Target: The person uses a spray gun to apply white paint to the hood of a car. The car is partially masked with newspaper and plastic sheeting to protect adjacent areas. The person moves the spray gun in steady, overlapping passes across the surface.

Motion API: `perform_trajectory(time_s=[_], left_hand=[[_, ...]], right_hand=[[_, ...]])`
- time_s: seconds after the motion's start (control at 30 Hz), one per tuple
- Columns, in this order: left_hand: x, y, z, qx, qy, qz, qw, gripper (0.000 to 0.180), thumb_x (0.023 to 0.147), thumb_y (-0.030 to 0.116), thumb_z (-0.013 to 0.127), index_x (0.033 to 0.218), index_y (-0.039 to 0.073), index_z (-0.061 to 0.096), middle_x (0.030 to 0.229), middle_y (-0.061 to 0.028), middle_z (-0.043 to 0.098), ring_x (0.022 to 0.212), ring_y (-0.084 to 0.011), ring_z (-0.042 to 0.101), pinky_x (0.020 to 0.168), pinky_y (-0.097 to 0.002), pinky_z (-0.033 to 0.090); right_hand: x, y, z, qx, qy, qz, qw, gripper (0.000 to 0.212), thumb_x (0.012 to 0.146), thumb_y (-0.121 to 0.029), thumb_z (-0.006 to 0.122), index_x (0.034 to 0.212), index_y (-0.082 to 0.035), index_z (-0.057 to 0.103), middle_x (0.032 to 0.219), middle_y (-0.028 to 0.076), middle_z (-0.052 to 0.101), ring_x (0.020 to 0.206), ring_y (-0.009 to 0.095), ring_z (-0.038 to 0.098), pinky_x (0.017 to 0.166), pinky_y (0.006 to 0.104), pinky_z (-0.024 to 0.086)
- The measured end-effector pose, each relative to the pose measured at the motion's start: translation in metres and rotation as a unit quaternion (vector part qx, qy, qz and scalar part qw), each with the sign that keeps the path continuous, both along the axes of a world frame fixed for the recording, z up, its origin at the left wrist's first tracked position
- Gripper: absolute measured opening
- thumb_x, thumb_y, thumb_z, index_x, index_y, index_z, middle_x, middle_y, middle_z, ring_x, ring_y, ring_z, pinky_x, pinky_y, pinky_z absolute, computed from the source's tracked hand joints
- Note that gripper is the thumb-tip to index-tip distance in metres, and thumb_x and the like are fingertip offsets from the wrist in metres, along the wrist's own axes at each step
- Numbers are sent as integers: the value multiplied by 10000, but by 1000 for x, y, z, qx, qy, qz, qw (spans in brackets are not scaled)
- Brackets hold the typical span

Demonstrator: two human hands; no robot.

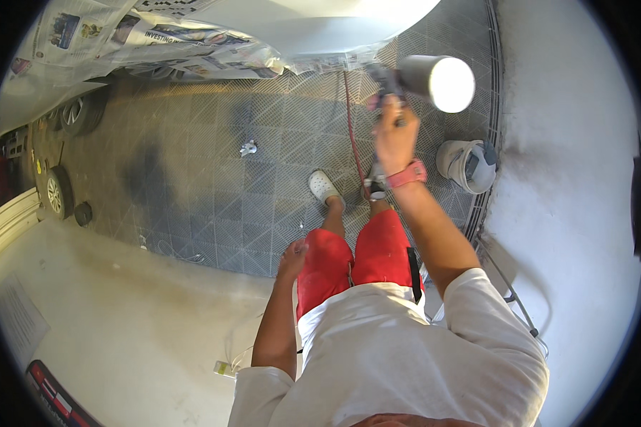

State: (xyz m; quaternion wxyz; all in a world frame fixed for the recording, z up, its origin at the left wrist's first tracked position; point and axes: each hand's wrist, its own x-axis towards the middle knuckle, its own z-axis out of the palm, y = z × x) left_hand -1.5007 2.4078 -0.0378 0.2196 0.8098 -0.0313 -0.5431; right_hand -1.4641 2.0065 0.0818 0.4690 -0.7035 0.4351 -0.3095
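Observation:
My right hand (395, 139), with a pink watch on its wrist, is raised in front of me and grips a spray gun (386, 84). A silver cup with a white lid (438, 80) sits on the gun. The gun is held close to the lower edge of a white car panel (320, 25), which is masked with newspaper (171, 43). A red hose (350, 132) runs from the gun down toward my feet. My left hand (292, 257) hangs loosely beside my red shorts and holds nothing.
A white bucket (468, 165) stands on the grey tiled floor (214, 185) to the right of my legs. A crumpled scrap (248, 148) lies on the tiles. Car wheels (55, 192) are at the far left. A white wall (570, 178) rises on the right.

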Motion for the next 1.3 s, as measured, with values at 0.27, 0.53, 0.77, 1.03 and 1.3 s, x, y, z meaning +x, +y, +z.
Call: perform_trajectory(time_s=[0.27, 0.53, 0.77, 1.03, 1.3], left_hand=[[-24, 23, -19, 16, 7, 16, 1000, 522, 1013, 407, 613, 1373, 29, 607, 1382, -176, 654, 1291, -339, 619, 1088, -420, 479], [-37, 2, -28, -10, 36, 35, 999, 521, 1019, 423, 611, 1379, 48, 607, 1384, -161, 653, 1286, -313, 624, 1081, -412, 488], [-47, -10, -62, -62, 49, 34, 996, 519, 1030, 425, 592, 1392, 53, 595, 1394, -160, 645, 1302, -328, 609, 1088, -415, 480], [-45, -53, -75, -85, 74, 83, 990, 533, 1030, 456, 594, 1385, 59, 603, 1394, -176, 642, 1314, -338, 599, 1085, -412, 475], [-64, -61, -94, -112, 56, 111, 986, 493, 1034, 421, 606, 1354, 46, 615, 1360, -174, 663, 1249, -345, 640, 1049, -414, 503]], right_hand=[[91, 79, -14, -33, -41, 149, 987, 292, 1031, -261, 615, 970, 8, 710, 757, 183, 696, 641, 317, 662, 616, 437, 499], [7, 9, -57, 15, 34, 46, 998, 380, 1093, -299, 509, 956, -13, 717, 780, 63, 728, 548, 109, 590, 501, 307, 445], [-55, -68, -65, 26, -30, -140, 989, 486, 1127, -401, 400, 1061, 34, 606, 939, 121, 724, 605, 106, 604, 468, 252, 473], [7, 5, -117, 41, 20, 4, 999, 321, 1063, -259, 553, 1026, 3, 735, 688, 111, 672, 619, 201, 652, 597, 390, 510], [79, 51, -161, -30, -9, 151, 988, 310, 1044, -255, 581, 1064, 39, 674, 865, 192, 740, 766, 344, 722, 704, 436, 552]])
